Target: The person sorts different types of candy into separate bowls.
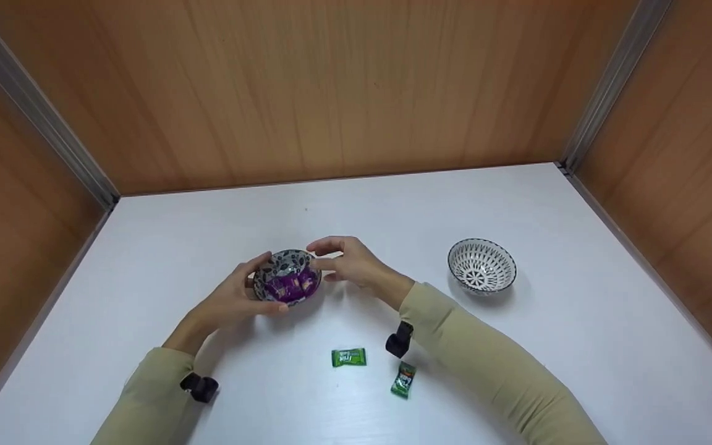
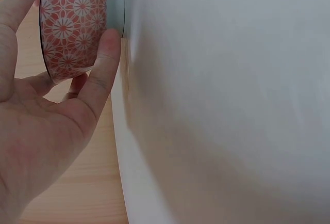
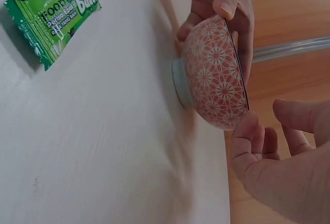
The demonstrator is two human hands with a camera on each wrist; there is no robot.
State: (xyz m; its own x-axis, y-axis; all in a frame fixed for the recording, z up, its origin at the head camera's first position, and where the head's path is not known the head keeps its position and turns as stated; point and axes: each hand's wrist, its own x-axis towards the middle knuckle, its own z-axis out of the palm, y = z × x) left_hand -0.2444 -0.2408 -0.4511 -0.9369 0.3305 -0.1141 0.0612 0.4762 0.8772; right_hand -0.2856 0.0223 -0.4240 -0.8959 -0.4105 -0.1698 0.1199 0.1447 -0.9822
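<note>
A small bowl (image 1: pixel 287 262), dark-patterned inside and covered outside with white flowers on red, sits upright at the table's middle left. Purple-wrapped candies (image 1: pixel 293 286) lie inside it. My left hand (image 1: pixel 237 296) grips the bowl from the left, thumb at the near side and fingers round the far side; in the left wrist view a fingertip presses by its pale foot (image 2: pixel 116 7). At the opposite side is my right hand (image 1: pixel 356 264), thumb and fingers spread apart. In the right wrist view, one of its fingertips (image 3: pixel 246 126) is right at the bowl's rim.
Two green-wrapped candies lie on the white table (image 1: pixel 269 395) nearer me: one candy (image 1: pixel 348 357) flat across, the other candy (image 1: pixel 403 379) beside my right sleeve. A black-and-white patterned bowl (image 1: pixel 481 267) stands to the right. Wooden panels (image 1: pixel 343 93) enclose the table's back and sides.
</note>
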